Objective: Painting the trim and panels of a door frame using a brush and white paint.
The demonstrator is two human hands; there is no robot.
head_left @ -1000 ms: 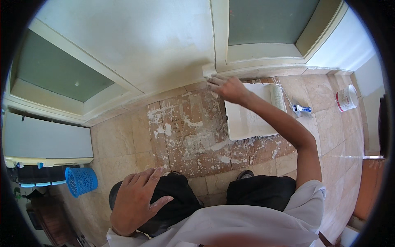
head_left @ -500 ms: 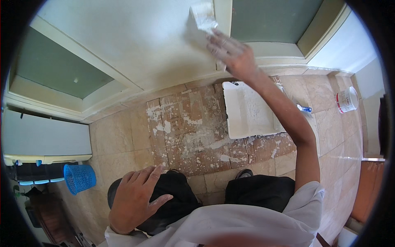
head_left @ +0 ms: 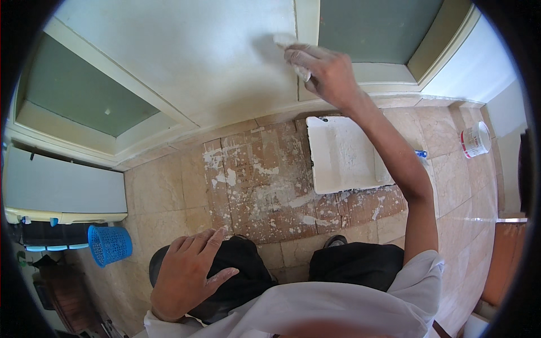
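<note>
Across the upper view stands the white panel [head_left: 186,56], with the brush [head_left: 285,40] up against its right part; contact of bristle and surface cannot be confirmed. Below, spattered cardboard [head_left: 259,197] covers the tiles, presumably laid to catch drips. On its right portion sits the white paint tray [head_left: 324,152], likely set there to be within reach of the right arm. Its roller [head_left: 382,170] is partly hidden by the forearm. Left of the person, the blue basket [head_left: 110,245] stands well apart, as does the white bucket [head_left: 476,139] at right, probably clear of the working area.

Hands, 2 in view. Left hand [head_left: 189,270]: empty, fingers extended and thumb apart, above the left knee [head_left: 242,270]; whether it rests there cannot be determined. Right hand [head_left: 327,70]: fingers and thumb pinching the brush by its handle, a grip that appears to suit turning the wrist.

Compared with 0.5 s earlier, the bristles sit lower on the panel and appear foreshortened, formerly broadside. Left hand: no material change.
</note>
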